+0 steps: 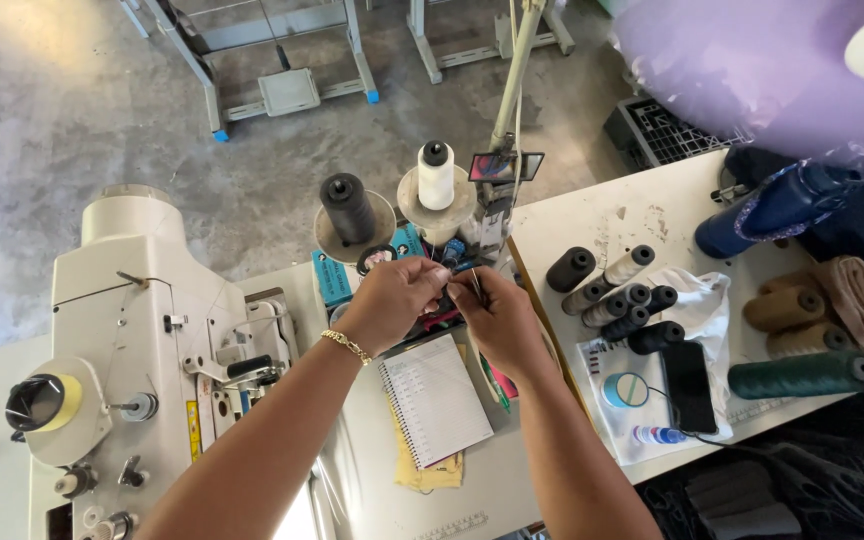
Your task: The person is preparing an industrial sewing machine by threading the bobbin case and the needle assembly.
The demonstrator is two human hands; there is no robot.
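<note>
My left hand and my right hand meet above the table, just in front of the thread stand. The left fingers pinch a small item, perhaps a thread end, too small to tell. The right fingers hold a thin metal tool like tweezers pointing up. A gold bracelet circles my left wrist. Behind the hands stand a black thread cone and a white thread cone on round bases.
A cream sewing machine fills the left. A spiral notebook lies below my hands. Right of it: several dark thread spools, a black phone, a green cone, tan spools, a blue bottle.
</note>
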